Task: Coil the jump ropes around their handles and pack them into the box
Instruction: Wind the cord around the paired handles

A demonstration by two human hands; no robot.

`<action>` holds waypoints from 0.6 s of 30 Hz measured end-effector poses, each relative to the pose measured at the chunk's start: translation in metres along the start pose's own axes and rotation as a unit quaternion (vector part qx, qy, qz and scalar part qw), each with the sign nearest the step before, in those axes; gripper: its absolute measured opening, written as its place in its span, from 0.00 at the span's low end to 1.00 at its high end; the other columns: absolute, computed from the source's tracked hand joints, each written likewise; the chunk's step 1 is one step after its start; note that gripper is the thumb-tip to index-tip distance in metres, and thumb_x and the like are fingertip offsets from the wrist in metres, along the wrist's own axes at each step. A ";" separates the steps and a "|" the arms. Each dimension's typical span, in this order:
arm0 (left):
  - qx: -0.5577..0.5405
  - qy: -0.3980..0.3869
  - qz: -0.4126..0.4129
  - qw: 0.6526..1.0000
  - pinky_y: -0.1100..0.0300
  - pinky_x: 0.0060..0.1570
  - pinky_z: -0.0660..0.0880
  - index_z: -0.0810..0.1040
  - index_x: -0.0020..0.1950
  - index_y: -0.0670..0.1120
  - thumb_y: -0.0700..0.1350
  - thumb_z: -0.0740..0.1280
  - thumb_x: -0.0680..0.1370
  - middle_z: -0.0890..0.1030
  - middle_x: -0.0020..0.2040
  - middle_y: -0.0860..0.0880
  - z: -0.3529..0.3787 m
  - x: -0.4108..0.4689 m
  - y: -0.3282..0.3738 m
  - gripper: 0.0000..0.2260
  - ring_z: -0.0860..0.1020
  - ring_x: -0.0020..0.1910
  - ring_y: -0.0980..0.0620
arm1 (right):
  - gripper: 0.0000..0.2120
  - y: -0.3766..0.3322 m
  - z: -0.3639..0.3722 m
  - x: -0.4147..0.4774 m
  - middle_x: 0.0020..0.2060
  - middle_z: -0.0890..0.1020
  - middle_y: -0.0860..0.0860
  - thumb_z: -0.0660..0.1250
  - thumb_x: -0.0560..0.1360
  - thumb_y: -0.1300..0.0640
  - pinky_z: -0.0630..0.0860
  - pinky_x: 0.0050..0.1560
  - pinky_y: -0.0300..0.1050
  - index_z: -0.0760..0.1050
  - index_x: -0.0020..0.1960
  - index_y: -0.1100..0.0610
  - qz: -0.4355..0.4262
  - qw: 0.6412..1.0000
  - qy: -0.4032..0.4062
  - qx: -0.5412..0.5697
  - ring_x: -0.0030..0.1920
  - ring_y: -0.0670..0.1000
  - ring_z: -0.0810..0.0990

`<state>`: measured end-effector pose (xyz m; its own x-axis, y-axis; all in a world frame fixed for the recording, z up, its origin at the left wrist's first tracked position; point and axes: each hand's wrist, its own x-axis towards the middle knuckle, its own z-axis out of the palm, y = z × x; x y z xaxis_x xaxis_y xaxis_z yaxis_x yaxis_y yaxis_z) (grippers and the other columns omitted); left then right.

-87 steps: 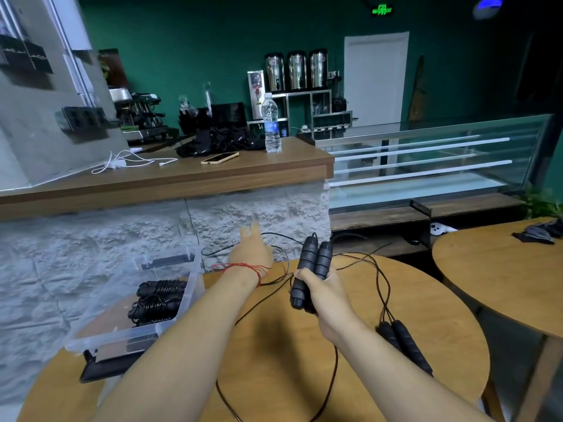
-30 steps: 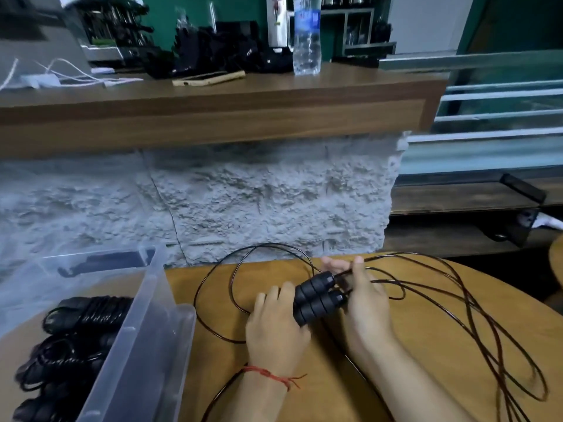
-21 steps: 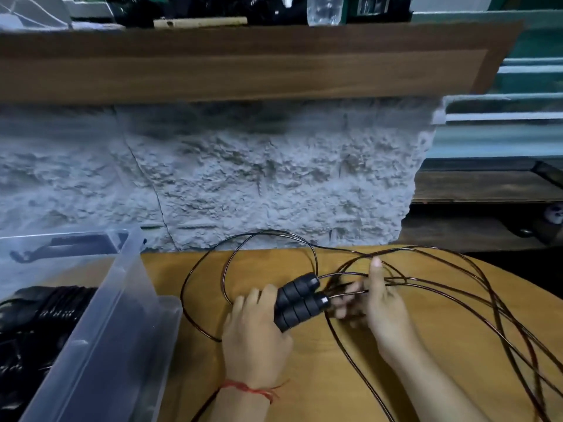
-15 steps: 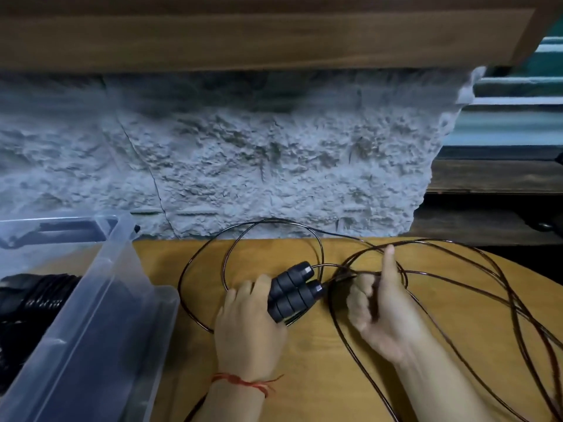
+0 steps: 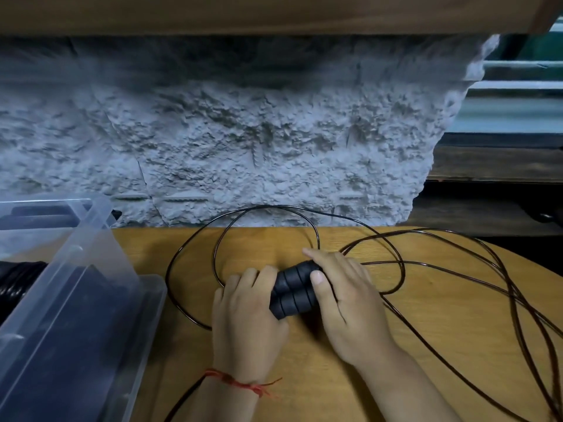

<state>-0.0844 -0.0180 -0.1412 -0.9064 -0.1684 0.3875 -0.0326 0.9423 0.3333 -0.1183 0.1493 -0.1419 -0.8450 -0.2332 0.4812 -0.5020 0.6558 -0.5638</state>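
Two black ribbed jump rope handles point(image 5: 294, 292) lie side by side on the round wooden table point(image 5: 441, 324). My left hand point(image 5: 246, 309) grips their near ends. My right hand point(image 5: 344, 296) covers their far ends, thumb on top of the ribbed grips. The thin black rope point(image 5: 396, 239) spreads in loose loops behind and to the right of my hands. A clear plastic box point(image 5: 76, 300) stands at the left, with coiled black ropes point(image 5: 15, 278) inside it.
A rough white stone counter front point(image 5: 243, 132) rises directly behind the table's far edge, under a wooden counter top point(image 5: 274, 13). More rope loops run toward the table's right edge point(image 5: 524, 315). The box's lid rim point(image 5: 149, 300) sits close to my left hand.
The view has tilted down and closer. My right hand has let its pinch on the rope go and moved left onto the handle ends. My left hand keeps holding the handles.
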 end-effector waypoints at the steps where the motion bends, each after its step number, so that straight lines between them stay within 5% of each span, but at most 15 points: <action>1: -0.003 0.004 0.007 1.000 0.54 0.40 0.63 0.74 0.46 0.55 0.39 0.72 0.63 0.73 0.39 0.56 -0.001 0.000 0.002 0.16 0.74 0.41 0.47 | 0.23 0.004 -0.002 -0.001 0.60 0.80 0.37 0.48 0.87 0.39 0.74 0.58 0.47 0.75 0.72 0.43 0.009 0.999 0.011 -0.033 0.59 0.41 0.77; 5: -0.011 0.007 0.029 0.999 0.55 0.44 0.61 0.74 0.46 0.56 0.45 0.66 0.65 0.72 0.38 0.58 -0.006 -0.003 0.004 0.11 0.72 0.41 0.50 | 0.24 0.006 -0.012 -0.003 0.46 0.84 0.38 0.47 0.87 0.37 0.67 0.38 0.37 0.80 0.63 0.45 0.000 0.992 0.071 -0.103 0.44 0.42 0.80; 12: -0.150 -0.009 -0.035 0.988 0.57 0.42 0.68 0.73 0.44 0.56 0.41 0.70 0.67 0.76 0.36 0.59 -0.012 -0.003 0.007 0.13 0.76 0.38 0.55 | 0.26 0.002 -0.014 -0.002 0.45 0.85 0.41 0.49 0.88 0.41 0.64 0.37 0.34 0.82 0.64 0.52 -0.038 0.988 0.138 -0.051 0.41 0.43 0.80; 18: -0.422 -0.042 -0.115 0.898 0.67 0.32 0.68 0.76 0.41 0.50 0.37 0.76 0.71 0.77 0.33 0.52 -0.012 -0.006 0.016 0.11 0.73 0.30 0.56 | 0.13 0.002 -0.005 -0.001 0.32 0.72 0.42 0.55 0.89 0.47 0.66 0.27 0.45 0.73 0.51 0.49 -0.057 0.986 0.154 0.019 0.29 0.44 0.69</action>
<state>-0.0745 -0.0057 -0.1279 -0.9463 -0.2745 0.1706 0.0758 0.3244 0.9429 -0.1175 0.1546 -0.1397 -0.6903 -0.0710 0.7200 -0.6015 0.6093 -0.5166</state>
